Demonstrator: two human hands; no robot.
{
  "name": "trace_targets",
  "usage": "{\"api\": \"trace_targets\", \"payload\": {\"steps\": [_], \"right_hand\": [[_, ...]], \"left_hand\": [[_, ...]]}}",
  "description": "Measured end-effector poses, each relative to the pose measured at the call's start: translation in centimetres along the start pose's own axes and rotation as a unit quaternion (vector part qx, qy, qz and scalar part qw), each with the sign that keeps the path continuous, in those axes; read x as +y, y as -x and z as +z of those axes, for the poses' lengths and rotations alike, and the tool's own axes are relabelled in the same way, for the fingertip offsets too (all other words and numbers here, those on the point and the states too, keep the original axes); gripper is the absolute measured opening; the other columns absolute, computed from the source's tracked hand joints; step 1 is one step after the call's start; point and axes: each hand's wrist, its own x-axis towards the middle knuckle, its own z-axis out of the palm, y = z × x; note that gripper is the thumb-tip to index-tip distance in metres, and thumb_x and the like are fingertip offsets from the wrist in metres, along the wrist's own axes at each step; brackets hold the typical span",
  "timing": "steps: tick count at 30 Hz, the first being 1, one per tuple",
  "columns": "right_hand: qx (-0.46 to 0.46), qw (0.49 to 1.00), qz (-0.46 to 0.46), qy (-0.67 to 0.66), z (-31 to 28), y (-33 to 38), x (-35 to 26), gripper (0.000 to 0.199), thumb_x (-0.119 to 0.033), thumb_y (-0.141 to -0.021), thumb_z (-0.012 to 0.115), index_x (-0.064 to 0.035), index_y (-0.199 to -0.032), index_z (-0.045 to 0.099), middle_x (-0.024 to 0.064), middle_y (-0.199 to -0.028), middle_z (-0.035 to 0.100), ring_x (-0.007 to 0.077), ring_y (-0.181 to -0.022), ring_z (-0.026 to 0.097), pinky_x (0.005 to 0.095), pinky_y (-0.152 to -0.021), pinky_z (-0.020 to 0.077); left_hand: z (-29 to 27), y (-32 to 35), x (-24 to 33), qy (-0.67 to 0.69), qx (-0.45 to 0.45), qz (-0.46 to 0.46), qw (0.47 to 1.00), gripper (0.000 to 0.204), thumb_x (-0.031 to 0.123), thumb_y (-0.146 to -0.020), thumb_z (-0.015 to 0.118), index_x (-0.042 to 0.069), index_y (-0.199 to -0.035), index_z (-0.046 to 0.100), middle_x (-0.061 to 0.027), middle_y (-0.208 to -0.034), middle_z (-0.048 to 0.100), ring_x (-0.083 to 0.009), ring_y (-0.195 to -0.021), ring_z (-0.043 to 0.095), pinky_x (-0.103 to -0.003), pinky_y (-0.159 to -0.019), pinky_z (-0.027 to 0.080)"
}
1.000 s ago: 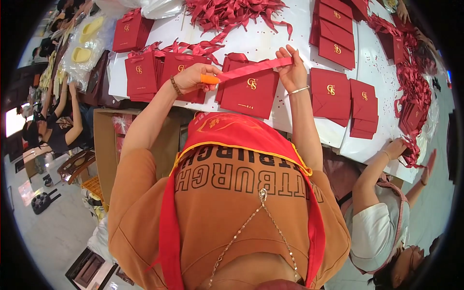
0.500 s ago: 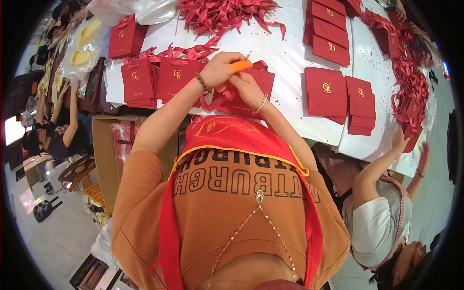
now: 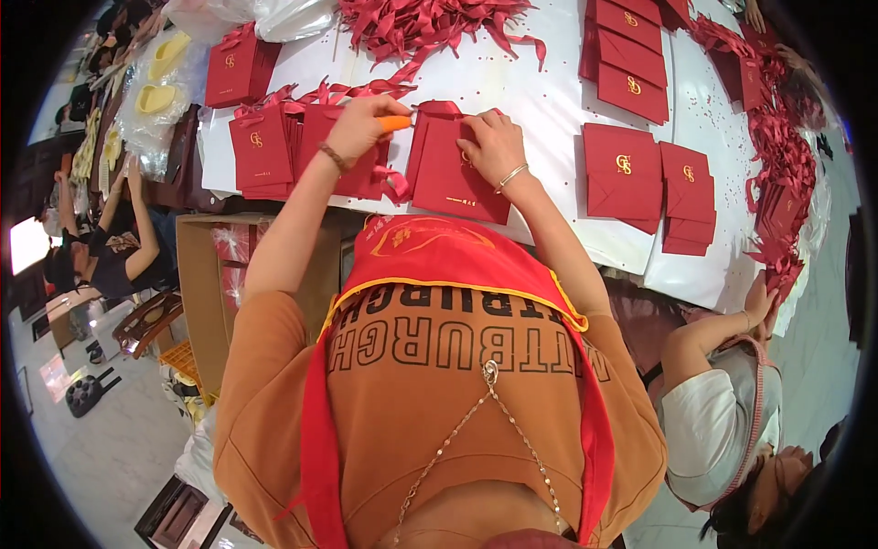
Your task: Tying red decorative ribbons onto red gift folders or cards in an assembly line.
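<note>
My left hand [image 3: 358, 126] grips a small orange tool [image 3: 395, 123] at the top left corner of a red envelope [image 3: 454, 174] lying on the white table [image 3: 540, 101]. My right hand [image 3: 489, 145] presses flat on that same envelope, fingers spread near its top edge. A red ribbon [image 3: 430, 109] runs across the envelope's top between the two hands. Finished red envelopes with ribbons [image 3: 265, 146] are stacked just left of my left hand.
Flat red envelopes [image 3: 625, 172] lie in piles to the right and at the far right top. A heap of loose red ribbons [image 3: 430, 23] sits at the table's far edge. A cardboard box [image 3: 208, 284] stands below the table. Another person [image 3: 722, 412] sits at the right.
A second ago both hands held a ribbon stretched above the envelope. They have come down onto the envelope, the right hand now flat on it and the left with the orange tool at its corner.
</note>
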Motion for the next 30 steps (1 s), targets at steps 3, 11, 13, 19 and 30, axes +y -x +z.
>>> {"api": "trace_targets", "payload": {"steps": [3,11,13,19,30], "right_hand": [[-0.039,0.999,0.011,0.023,-0.7,-0.3,-0.7,0.029,-0.024,-0.067,0.067,-0.012,-0.092,0.061,0.0059,-0.093,0.056,0.026,-0.09,0.05,0.0402,-0.073,0.04],[-0.236,0.957,0.148,-0.08,-2.7,-2.1,-0.5,0.038,-0.038,-0.068,0.064,-0.0147,-0.098,0.063,0.0085,-0.09,0.064,0.0236,-0.082,0.061,0.0348,-0.071,0.044],[-0.244,0.952,0.156,-0.096,-3.1,-2.2,-0.6,0.039,-0.037,-0.069,0.063,-0.0148,-0.1,0.062,0.0089,-0.091,0.064,0.0243,-0.084,0.06,0.0349,-0.071,0.0449],[-0.242,0.944,0.161,-0.154,-2.7,-1.9,0.1,0.041,-0.034,-0.07,0.062,-0.0152,-0.106,0.06,0.0107,-0.093,0.063,0.0262,-0.087,0.06,0.0349,-0.074,0.0457],[-0.231,0.928,0.163,-0.243,-1.3,-1.6,1.7,0.038,-0.027,-0.073,0.062,-0.0144,-0.108,0.059,0.01,-0.094,0.063,0.0228,-0.085,0.06,0.0314,-0.075,0.045]], "left_hand": [[2.3,-0.6,-2.2,-0.047,0.047,0.057,0.996,0.014,0.005,-0.072,0.064,0.002,-0.086,0.062,-0.0015,-0.067,0.058,-0.0068,-0.056,0.052,-0.021,-0.051,0.042],[5.7,-0.8,-2.3,-0.152,0.069,0.044,0.985,0.012,0.007,-0.07,0.061,0.001,-0.08,0.062,-0.0111,-0.068,0.062,-0.0177,-0.06,0.059,-0.029,-0.055,0.045],[6.2,-0.9,-2.0,-0.178,0.075,0.056,0.98,0.012,0.008,-0.07,0.06,0.001,-0.081,0.062,-0.0127,-0.07,0.062,-0.021,-0.062,0.059,-0.031,-0.057,0.045],[6.3,-1.1,-1.3,-0.222,0.058,0.082,0.97,0.014,0.01,-0.07,0.058,0.002,-0.081,0.062,-0.0152,-0.076,0.062,-0.0261,-0.069,0.061,-0.033,-0.062,0.046],[5.8,-1.7,-0.9,-0.137,0.002,0.051,0.989,0.009,0.003,-0.074,0.059,-0.001,-0.082,0.061,-0.0028,-0.065,0.059,-0.006,-0.054,0.052,-0.021,-0.048,0.04]]}}
